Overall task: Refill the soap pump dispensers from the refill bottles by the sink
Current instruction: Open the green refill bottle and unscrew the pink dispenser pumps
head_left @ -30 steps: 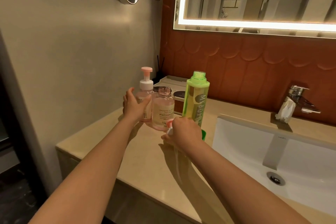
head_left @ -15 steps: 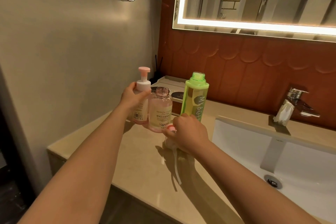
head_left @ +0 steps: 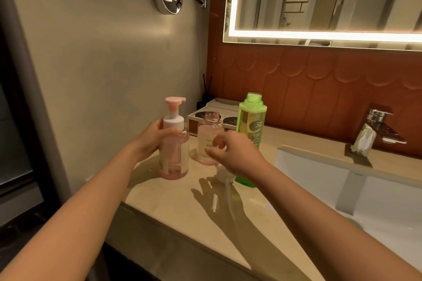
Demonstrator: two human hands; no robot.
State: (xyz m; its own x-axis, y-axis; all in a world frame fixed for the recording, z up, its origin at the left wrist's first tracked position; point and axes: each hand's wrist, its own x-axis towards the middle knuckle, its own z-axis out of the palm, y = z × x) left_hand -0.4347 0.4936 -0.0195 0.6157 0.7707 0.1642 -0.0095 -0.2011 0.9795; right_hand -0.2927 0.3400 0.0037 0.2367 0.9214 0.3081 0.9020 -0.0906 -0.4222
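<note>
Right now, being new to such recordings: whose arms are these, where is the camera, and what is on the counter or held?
No machine here: these are a person's two bare arms, filmed by one wide-angle camera worn on the head, looking down. The left hand has its grip around an upright pink pump dispenser. On the beige countertop stand an open pink bottle without pump and an uncapped green refill bottle; a removed pump head with its tube lies before them. The right hand hovers by the open bottle, fingers loosely curled; whether it touches anything I cannot tell. The sink lies to the right.
</note>
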